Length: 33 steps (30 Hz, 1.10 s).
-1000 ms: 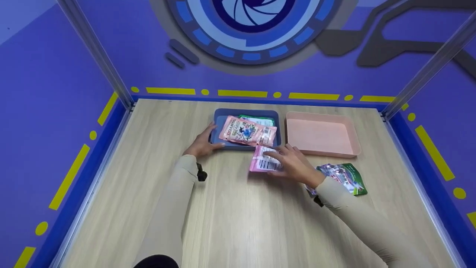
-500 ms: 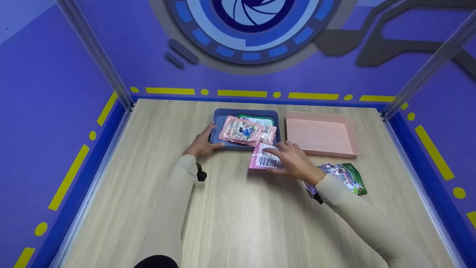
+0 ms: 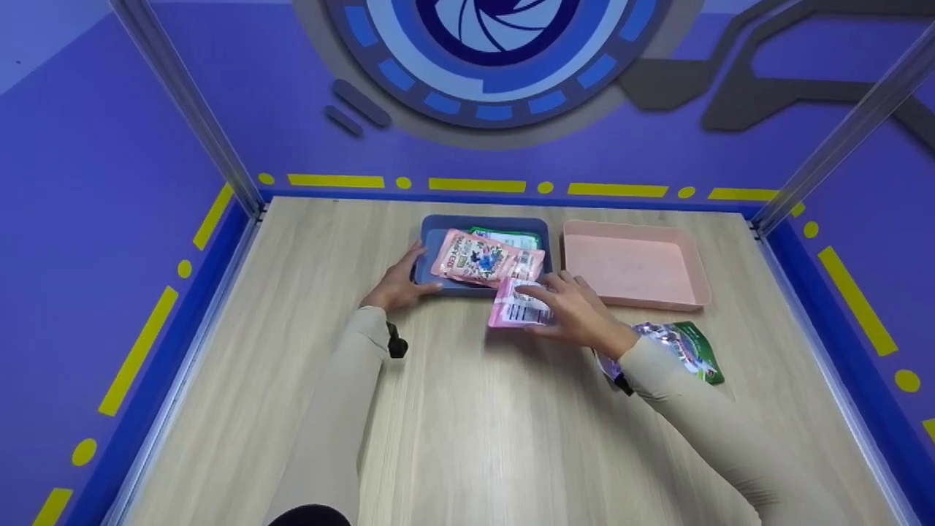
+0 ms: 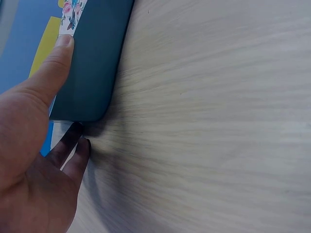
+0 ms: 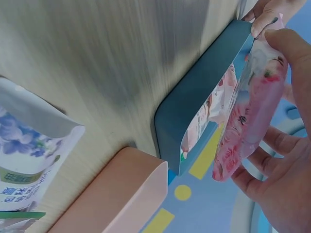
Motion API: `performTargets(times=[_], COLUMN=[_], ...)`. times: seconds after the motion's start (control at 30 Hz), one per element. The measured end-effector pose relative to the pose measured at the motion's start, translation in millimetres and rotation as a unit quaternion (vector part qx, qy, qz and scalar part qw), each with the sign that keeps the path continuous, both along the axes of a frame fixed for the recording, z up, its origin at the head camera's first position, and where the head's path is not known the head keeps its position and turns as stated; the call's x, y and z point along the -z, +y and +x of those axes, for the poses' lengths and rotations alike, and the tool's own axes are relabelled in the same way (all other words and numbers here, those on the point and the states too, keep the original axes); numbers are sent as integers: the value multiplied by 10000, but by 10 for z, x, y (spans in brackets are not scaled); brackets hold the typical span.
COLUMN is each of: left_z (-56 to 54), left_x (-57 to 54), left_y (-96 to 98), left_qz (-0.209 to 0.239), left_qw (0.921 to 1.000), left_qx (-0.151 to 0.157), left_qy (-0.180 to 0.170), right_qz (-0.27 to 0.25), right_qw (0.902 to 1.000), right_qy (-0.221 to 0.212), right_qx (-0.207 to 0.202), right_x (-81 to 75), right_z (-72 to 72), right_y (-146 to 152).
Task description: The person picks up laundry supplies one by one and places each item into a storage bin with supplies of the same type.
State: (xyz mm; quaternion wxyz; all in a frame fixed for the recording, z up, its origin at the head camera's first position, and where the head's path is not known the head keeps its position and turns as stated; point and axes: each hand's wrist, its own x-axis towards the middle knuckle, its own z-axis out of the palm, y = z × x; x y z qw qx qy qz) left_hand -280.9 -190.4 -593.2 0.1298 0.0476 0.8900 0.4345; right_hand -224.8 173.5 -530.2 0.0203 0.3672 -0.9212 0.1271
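In the head view, my left hand [image 3: 397, 286] holds the near left corner of a dark blue tray [image 3: 434, 239], thumb at the front rim [image 4: 65, 44] and fingers around the left side. Inside the tray lie pink floral pouches [image 3: 471, 257] over a green-edged pouch [image 3: 520, 238]. My right hand [image 3: 578, 310] pinches a pink pouch [image 3: 504, 313] between thumb and fingers, raised at the tray's front edge. The right wrist view shows this pouch's rose-printed side [image 5: 248, 114] tilted beside the tray wall [image 5: 187, 94].
A pink tray [image 3: 632, 267] stands just right of the blue one. On the table [image 3: 453, 424] near my right forearm lie a green-and-silver pouch [image 3: 697, 349] and a purple-flowered pouch [image 5: 22, 145], partly hidden by the sleeve. Blue panels wall in the table's back and sides.
My right hand has shifted the pink pouch slightly away from me, so its top overlaps the tray's front edge more. The left hand stays put on the tray.
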Motion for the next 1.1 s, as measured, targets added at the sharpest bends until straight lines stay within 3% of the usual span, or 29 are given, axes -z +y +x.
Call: performTargets(times=[0.6, 1.1], left_z=[20, 10], left_x=[-15, 22], left_y=[5, -1], left_qz=[-60, -74], left_qw=[9999, 9999], left_qx=[48, -38], left_qy=[91, 76], right_qz=[69, 64], right_qw=[9997, 9997], right_qy=[214, 98], right_qx=[80, 210], right_x=[-28, -92], right_z=[-106, -199], right_y=[-53, -95])
